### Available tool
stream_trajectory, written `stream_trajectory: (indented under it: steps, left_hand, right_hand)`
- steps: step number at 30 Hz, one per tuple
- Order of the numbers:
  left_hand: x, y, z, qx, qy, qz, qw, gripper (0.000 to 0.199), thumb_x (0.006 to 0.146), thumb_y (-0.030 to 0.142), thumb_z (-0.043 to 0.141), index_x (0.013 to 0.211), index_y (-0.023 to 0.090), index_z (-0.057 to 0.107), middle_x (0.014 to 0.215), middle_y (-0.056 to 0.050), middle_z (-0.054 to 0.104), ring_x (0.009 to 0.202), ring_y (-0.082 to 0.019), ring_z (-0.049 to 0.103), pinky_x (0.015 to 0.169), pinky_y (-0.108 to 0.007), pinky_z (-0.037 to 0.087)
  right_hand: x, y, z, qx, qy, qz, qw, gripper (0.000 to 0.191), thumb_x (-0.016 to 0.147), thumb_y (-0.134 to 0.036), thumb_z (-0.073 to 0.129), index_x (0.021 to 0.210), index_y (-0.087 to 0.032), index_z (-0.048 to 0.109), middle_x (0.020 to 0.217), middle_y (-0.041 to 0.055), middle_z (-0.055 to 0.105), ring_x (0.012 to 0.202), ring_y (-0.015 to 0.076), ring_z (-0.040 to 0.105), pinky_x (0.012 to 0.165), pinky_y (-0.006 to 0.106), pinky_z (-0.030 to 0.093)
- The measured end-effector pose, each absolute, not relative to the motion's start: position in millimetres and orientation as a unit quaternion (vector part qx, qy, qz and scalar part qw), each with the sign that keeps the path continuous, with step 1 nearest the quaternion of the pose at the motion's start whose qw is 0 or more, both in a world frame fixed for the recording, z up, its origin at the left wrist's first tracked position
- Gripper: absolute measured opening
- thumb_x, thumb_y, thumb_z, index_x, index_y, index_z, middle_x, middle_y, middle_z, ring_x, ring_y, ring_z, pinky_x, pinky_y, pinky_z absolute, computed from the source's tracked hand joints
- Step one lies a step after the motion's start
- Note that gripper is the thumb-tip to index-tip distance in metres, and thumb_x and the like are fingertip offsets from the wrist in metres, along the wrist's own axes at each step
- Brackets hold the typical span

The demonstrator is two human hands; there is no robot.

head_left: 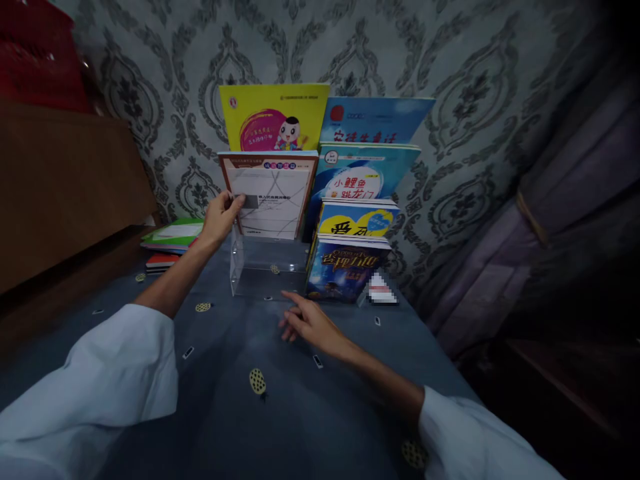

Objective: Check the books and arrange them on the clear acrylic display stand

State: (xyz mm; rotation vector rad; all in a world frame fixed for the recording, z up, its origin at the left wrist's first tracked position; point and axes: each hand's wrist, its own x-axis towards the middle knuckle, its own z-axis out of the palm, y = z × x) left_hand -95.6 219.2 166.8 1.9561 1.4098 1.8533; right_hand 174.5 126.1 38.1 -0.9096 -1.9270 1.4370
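Observation:
A clear tiered display stand [270,257] stands on the table and holds books in two columns. My left hand [220,217] pinches the left edge of a thin white booklet [275,210], thumb in front. The booklet rests upright before a brown-bordered book [267,158]; whether it touches the stand's tier I cannot tell. Behind these rises a yellow book [275,107]. Low in front of the stand's bare lower tiers, my right hand [310,327] holds nothing, its index finger stretched out and the others loosely curled.
The right column has a blue book [380,119], a teal book [370,170], a yellow-and-blue book [357,219] and dark blue books [345,270]. Left lies a pile of books [173,233]. A wooden box [65,193] and a curtain [530,213] flank the patterned tablecloth [225,400].

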Motion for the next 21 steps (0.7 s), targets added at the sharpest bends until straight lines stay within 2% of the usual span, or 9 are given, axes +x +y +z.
stream_trajectory:
  steps: [7,13,17,21]
  left_hand:
    - [-93,214,165,0.646,0.443,0.617,0.08,0.042,0.085,0.062,0.059,0.083,0.02,0.056,0.082,-0.002,0.06,0.073,-0.016,0.055,0.054,-0.024,0.042]
    - [-92,211,167,0.643,0.438,0.618,0.111,0.042,0.084,0.063,0.059,0.088,0.021,0.056,0.09,-0.005,0.062,0.083,-0.019,0.059,0.054,-0.023,0.045]
    - [-97,213,164,0.643,0.442,0.616,0.111,0.041,0.084,0.059,0.061,0.099,0.021,0.057,0.096,-0.006,0.065,0.09,-0.02,0.064,0.058,-0.024,0.05]
    - [-122,208,142,0.648,0.468,0.595,0.079,0.044,0.087,0.054,0.056,0.116,0.021,0.054,0.108,-0.009,0.068,0.102,-0.024,0.065,0.071,-0.031,0.055]
  right_hand:
    - [182,117,-2,-0.345,-0.679,0.577,0.297,0.059,0.088,-0.038,0.058,0.142,-0.016,0.046,0.079,0.001,0.072,0.062,0.0149,0.072,0.057,0.027,0.055]
    - [184,117,-12,-0.338,-0.654,0.592,0.329,0.061,0.086,-0.044,0.059,0.139,-0.015,0.048,0.079,0.0025,0.073,0.063,0.0172,0.073,0.058,0.03,0.055]
    - [186,116,-13,-0.33,-0.655,0.589,0.339,0.062,0.085,-0.047,0.061,0.138,-0.016,0.05,0.079,0.0036,0.074,0.063,0.0179,0.073,0.058,0.032,0.056]
    - [187,114,-12,-0.333,-0.656,0.584,0.343,0.062,0.086,-0.048,0.061,0.138,-0.015,0.051,0.083,0.0053,0.075,0.065,0.0181,0.073,0.06,0.033,0.057]
